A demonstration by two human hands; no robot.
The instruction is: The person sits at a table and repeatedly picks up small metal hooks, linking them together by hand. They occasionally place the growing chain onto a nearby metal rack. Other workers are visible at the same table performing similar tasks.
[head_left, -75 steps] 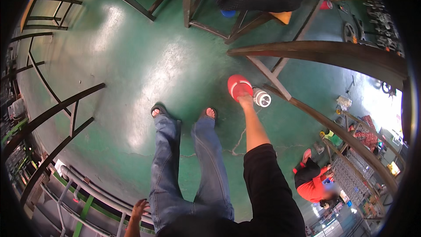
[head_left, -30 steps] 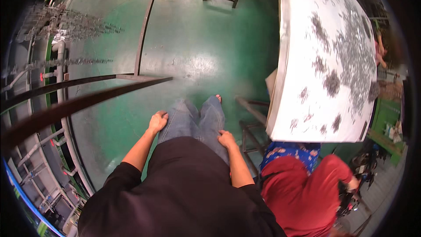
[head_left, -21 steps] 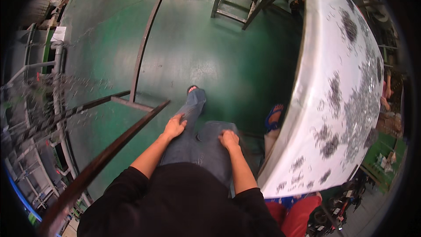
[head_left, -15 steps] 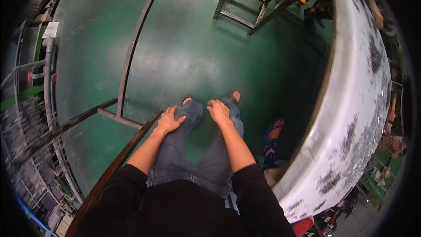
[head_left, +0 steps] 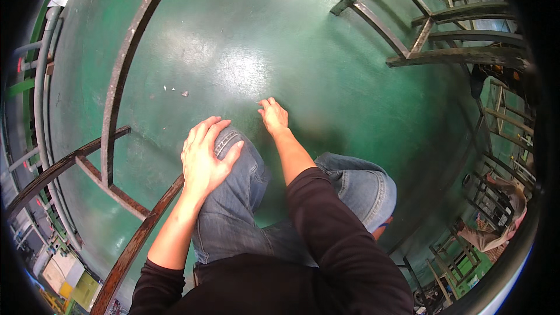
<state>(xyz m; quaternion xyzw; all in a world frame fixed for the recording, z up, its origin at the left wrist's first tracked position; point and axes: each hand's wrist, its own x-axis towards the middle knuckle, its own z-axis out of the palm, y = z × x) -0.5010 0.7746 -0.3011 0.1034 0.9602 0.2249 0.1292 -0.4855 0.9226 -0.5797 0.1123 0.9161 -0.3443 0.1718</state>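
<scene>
My left hand (head_left: pixel 205 154) rests on my bent left knee (head_left: pixel 233 149), fingers and thumb spread, holding nothing. Low over the green floor (head_left: pixel 227 41), my right hand (head_left: pixel 274 116) reaches down between and ahead of my knees. Its fingers are slightly bent, thumb apart from them, and I see nothing in them; whether the fingertips touch the floor I cannot tell. A small pale scrap (head_left: pixel 185 93) lies on the floor, ahead and to the left of the right hand, with tinier white bits beside it.
A dark metal frame (head_left: pixel 119 76) stands close on my left, its lower bar (head_left: pixel 137 245) running beside my left arm. Grey pipes (head_left: pixel 41 81) line the far left. Metal stands (head_left: pixel 402 52) are at upper right, and a white edge (head_left: pixel 513 283) curves along the lower right.
I have crouched lower, and my knees are bent more. My right hand has left my leg and gone down toward the floor. The left hand stays on the left leg.
</scene>
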